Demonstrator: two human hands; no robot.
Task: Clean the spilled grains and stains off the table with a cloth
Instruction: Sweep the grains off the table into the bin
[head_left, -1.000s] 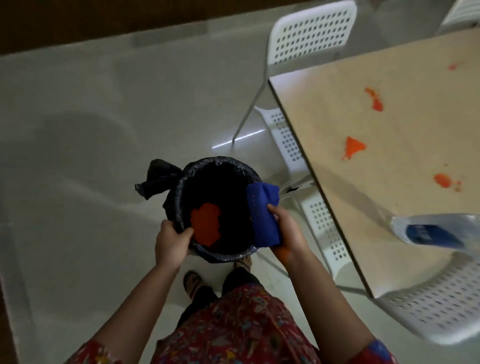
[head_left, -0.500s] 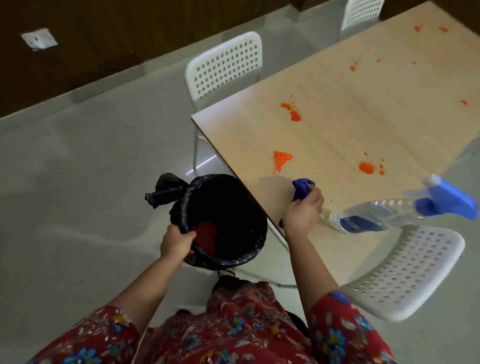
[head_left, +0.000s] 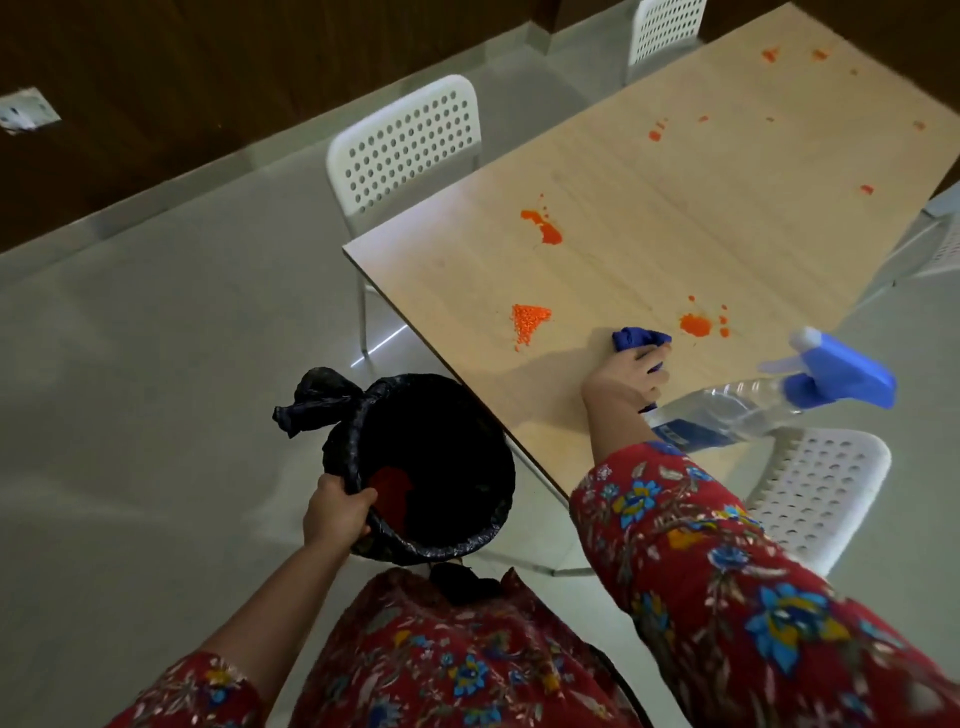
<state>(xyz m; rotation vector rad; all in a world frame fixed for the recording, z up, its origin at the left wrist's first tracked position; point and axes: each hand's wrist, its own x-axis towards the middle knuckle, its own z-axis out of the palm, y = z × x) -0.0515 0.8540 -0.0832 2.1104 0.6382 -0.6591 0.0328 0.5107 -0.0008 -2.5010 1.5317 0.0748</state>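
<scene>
Both hands are occupied. The rim of a black-lined bin is gripped by the left hand, with the fingers curled over the liner's edge. The bin is held over the floor, close beside the near edge of the worktop; whether the two touch cannot be told. A patch of orange material is seen inside the bin, and the liner's spare plastic is tied in a knot at the far side of the rim.

A bunched blue cloth is held in the curled fingers of the right hand and is set on the worktop. It lies between a triangular pile of orange grains on its left and an orange stain just beside it on its right. A larger orange smear is found further up the wood, and small orange specks are scattered toward the far end.

A clear spray bottle with a blue trigger head is laid on its side just beside the right wrist, near the worktop's corner. White perforated chairs are placed round the worktop: one at the left end and one at the near side.
</scene>
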